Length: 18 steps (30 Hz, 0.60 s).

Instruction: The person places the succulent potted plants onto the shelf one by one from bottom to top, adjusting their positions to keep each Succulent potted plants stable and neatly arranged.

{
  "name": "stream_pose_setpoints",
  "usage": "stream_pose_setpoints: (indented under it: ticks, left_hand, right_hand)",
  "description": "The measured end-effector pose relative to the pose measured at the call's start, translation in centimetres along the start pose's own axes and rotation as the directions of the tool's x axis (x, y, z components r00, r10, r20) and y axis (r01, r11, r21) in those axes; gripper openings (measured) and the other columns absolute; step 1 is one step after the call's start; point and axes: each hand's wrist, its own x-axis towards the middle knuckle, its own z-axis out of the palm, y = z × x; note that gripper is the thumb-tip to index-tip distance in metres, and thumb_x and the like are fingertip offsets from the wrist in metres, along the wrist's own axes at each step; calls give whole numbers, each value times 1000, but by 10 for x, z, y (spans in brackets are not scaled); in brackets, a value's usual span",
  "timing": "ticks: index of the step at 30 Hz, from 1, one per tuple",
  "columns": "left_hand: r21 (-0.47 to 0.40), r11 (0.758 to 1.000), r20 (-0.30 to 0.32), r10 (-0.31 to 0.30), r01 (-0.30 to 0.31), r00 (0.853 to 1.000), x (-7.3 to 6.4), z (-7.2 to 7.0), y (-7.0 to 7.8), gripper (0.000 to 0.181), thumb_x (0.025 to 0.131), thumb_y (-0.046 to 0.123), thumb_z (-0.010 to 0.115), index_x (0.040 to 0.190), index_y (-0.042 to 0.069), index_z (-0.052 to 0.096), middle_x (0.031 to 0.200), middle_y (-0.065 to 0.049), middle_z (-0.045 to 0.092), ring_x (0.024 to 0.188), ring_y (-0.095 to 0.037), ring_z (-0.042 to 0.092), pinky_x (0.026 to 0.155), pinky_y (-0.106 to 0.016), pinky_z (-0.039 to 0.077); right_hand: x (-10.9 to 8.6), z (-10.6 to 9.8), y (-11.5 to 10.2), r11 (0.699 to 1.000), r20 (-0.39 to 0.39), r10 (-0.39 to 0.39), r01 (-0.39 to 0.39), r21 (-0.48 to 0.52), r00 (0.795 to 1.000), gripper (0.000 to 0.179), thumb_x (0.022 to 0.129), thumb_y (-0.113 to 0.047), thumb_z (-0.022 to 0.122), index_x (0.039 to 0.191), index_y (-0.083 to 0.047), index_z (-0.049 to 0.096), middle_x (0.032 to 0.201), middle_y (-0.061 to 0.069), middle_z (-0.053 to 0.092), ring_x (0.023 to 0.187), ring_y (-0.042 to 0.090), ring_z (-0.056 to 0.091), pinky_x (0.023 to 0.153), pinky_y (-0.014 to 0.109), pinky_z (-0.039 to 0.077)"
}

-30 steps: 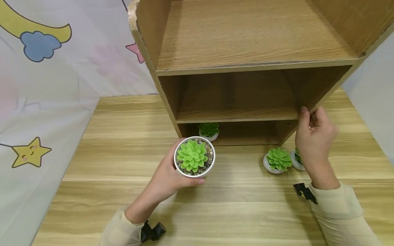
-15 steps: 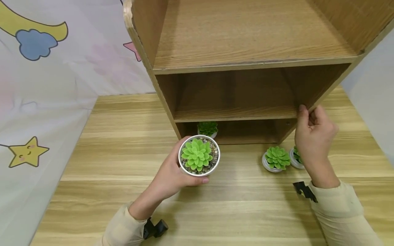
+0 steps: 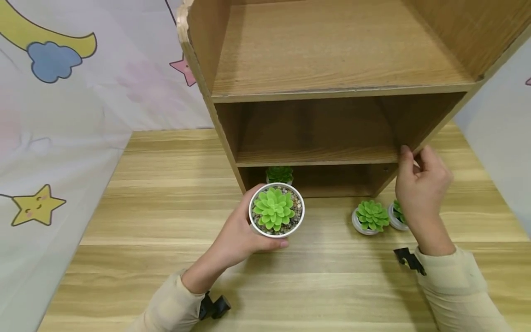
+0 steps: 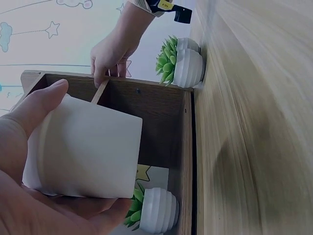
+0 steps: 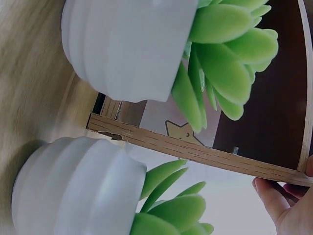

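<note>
My left hand (image 3: pixel 237 235) holds a potted succulent (image 3: pixel 274 210) upright in front of the shelf, thumb and fingers wrapped round its white pot (image 4: pixel 90 149). The pot's rim and pebbles show from above; its smooth wall shows in the left wrist view. My right hand (image 3: pixel 424 193) pinches the front edge of the wooden shelf (image 3: pixel 340 50) on its right side, level with the middle board. Another succulent (image 3: pixel 279 174) stands in the bottom compartment at the left, partly hidden by the held pot and the board above.
Two more succulents stand on the wood-grain table (image 3: pixel 166 184) at the shelf's front right: one nearer the middle (image 3: pixel 371 216), one (image 3: pixel 397 216) partly behind my right hand. A printed cloth (image 3: pixel 62 161) hangs to the left and behind.
The held succulent has moved a little to the right, along the front of the bottom compartment. My right hand keeps its place on the shelf's edge.
</note>
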Motion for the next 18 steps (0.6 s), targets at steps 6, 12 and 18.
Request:
stream_pose_setpoints:
  ticks: [6, 12, 18]
  left_hand:
    - [6, 1000, -2, 7, -7, 1000, 3, 4, 0, 108, 55, 8, 97, 146, 20, 39, 135, -3, 51, 121, -22, 51, 103, -44, 38]
    - [14, 1000, 3, 7, -7, 1000, 4, 8, 1, 110, 54, 9, 97, 147, 20, 39, 135, -2, 51, 121, -22, 51, 103, -44, 38]
    - [4, 1000, 7, 15, -15, 1000, 7, 12, 1, 108, 55, 8, 97, 146, 20, 40, 135, -2, 50, 121, -21, 50, 103, -44, 37]
  right_hand:
    - [-2, 1, 2, 1000, -11, -5, 5, -6, 1000, 20, 93, -6, 60, 81, 9, 66, 83, -7, 60, 79, 2, 56, 64, 9, 43]
    - [-2, 1, 4, 1000, -15, 6, -6, -7, 1000, 19, 92, -6, 60, 82, 8, 67, 85, -6, 61, 82, 5, 58, 65, 7, 44]
    - [-1, 1, 2, 1000, -9, 25, -25, -2, 1000, 19, 93, -8, 60, 84, 8, 68, 86, 7, 64, 84, 4, 60, 67, 7, 46]
